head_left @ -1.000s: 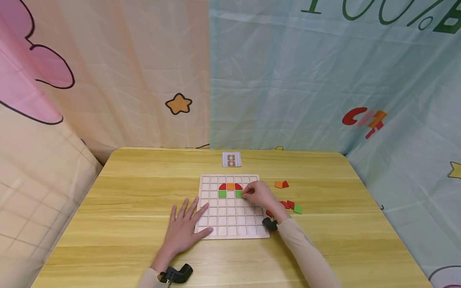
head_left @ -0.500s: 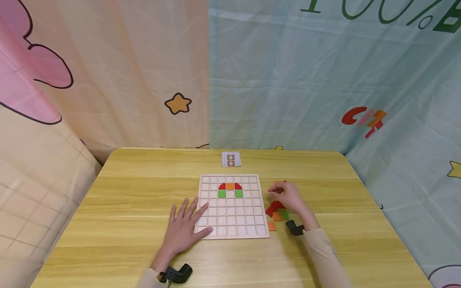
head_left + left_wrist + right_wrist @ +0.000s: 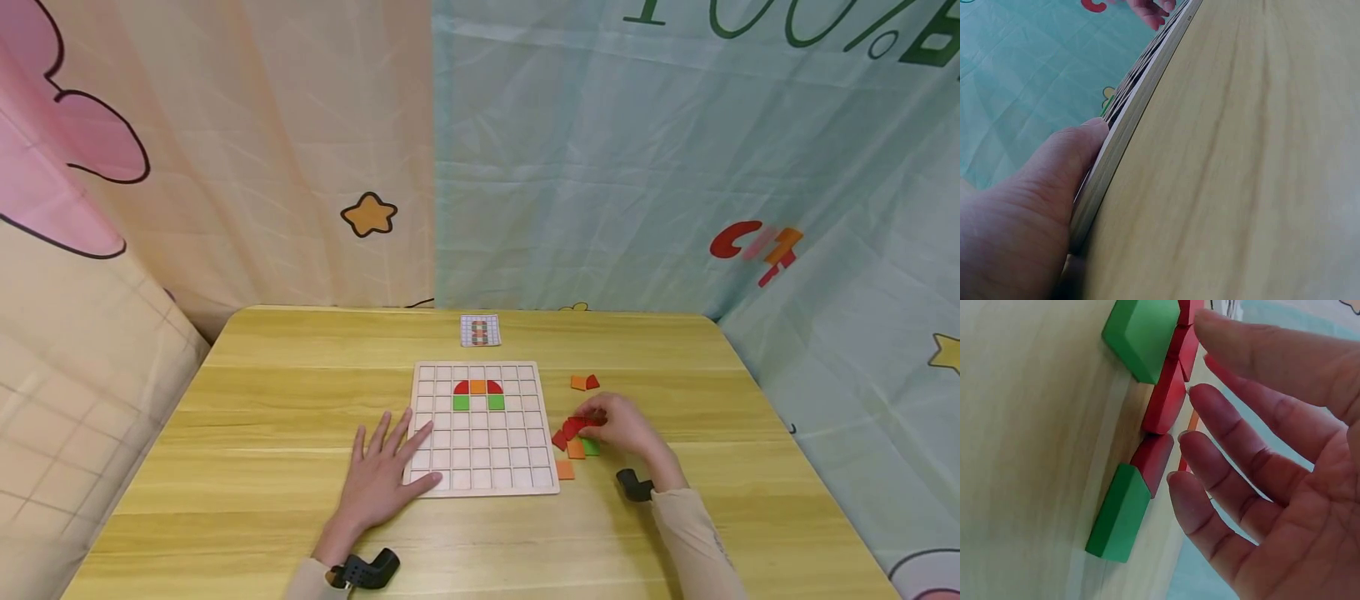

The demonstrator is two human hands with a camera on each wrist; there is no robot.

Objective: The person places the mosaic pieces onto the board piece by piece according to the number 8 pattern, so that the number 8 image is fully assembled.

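Observation:
My left hand [image 3: 380, 487] lies with fingers spread across the left edge of a white gridded board [image 3: 491, 437], its thumb on the near left corner. In the left wrist view the thumb [image 3: 1063, 159] rests along the board's edge. On the board, two red quarter-round pieces flank an orange square [image 3: 477, 387], with a green square [image 3: 461, 402] below each red one. My right hand [image 3: 622, 429] reaches to a row of loose red pieces [image 3: 572, 427] right of the board. In the right wrist view its curved fingers and thumb are apart, fingertips close to a red piece [image 3: 1166, 400].
Green blocks [image 3: 1141, 337] adjoin the red pieces. Orange squares [image 3: 565, 470] lie near the board's right edge. Farther back sit another orange piece [image 3: 578, 382] and a red one [image 3: 592, 382]. A small pattern card [image 3: 480, 331] lies behind the board. Printed curtains [image 3: 570, 167] hang beyond the table.
My right hand has left the green square at the board's right, moved right off the board, then come down to the loose red pieces. My left hand has stayed put.

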